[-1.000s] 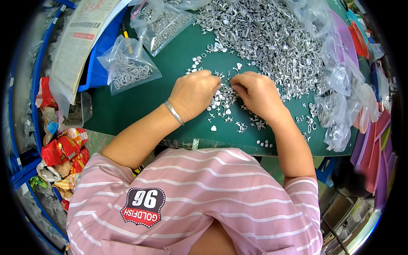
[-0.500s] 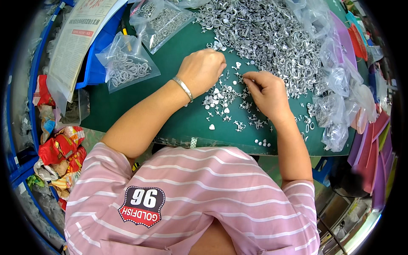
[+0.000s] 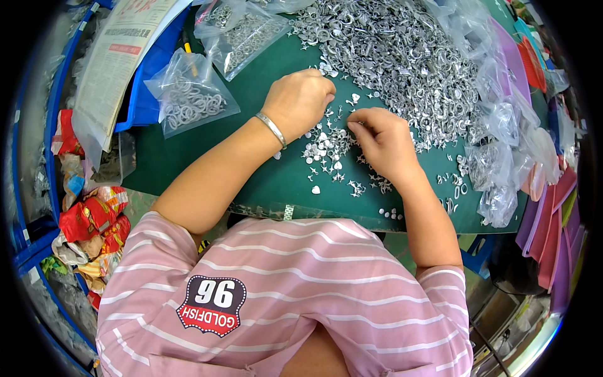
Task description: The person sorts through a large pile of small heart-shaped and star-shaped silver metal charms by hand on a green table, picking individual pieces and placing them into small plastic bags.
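Observation:
My left hand (image 3: pixel 298 100), with a metal bangle (image 3: pixel 271 130) at the wrist, rests curled on the green tabletop (image 3: pixel 207 160), its fingers folded and anything in them hidden. To its right, my right hand (image 3: pixel 384 141) has thumb and forefinger close together over the small metal charms; whether a piece is between them is too small to make out. Between and below the hands lie loose silver charms (image 3: pixel 326 147), among them stars, hearts and round discs. Beyond both hands spreads a large heap of silver metal pieces (image 3: pixel 389 47).
Clear bags of metal rings (image 3: pixel 193 105) lie at the left, beside a blue bin (image 3: pixel 147 81) with a newspaper (image 3: pixel 116 56) on it. Crumpled plastic bags (image 3: pixel 496 163) line the right side. A few white discs (image 3: pixel 391 213) sit near the front edge.
My right hand has shifted slightly left, closer to my left hand, over the charms. My left hand stays nearly in place, and the whole view has moved slightly.

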Motion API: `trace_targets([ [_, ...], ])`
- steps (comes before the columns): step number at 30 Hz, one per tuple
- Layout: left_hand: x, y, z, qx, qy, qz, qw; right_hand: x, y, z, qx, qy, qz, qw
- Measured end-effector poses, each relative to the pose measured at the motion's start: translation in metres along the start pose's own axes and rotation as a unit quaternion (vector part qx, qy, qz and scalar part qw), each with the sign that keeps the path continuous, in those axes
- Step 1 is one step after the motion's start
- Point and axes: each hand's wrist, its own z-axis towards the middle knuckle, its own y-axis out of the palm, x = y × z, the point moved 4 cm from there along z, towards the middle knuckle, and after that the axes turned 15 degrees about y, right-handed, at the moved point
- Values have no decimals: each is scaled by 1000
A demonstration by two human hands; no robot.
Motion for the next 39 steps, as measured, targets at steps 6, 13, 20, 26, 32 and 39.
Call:
trace_targets([
  [6,3,-6,4,-22,-12,-30,999,10,-16,1,-171,236,697,655],
  [13,4,-22,1,37,-204,-413,887,-4,2,-11,-75,44,124,988],
  [20,-12,-32,-42,154,-264,-750,587,-6,4,-6,3,-5,-65,998],
  [26,-4,-22,-48,76,-241,-435,864,-23,19,-9,-34,-63,-104,992],
  [32,13,-14,-35,-49,-36,-101,993,-8,1,-4,18,-6,-88,996],
  [39,26,-16,-27,-91,22,-26,995,0,-6,-8,29,10,-86,996],
])
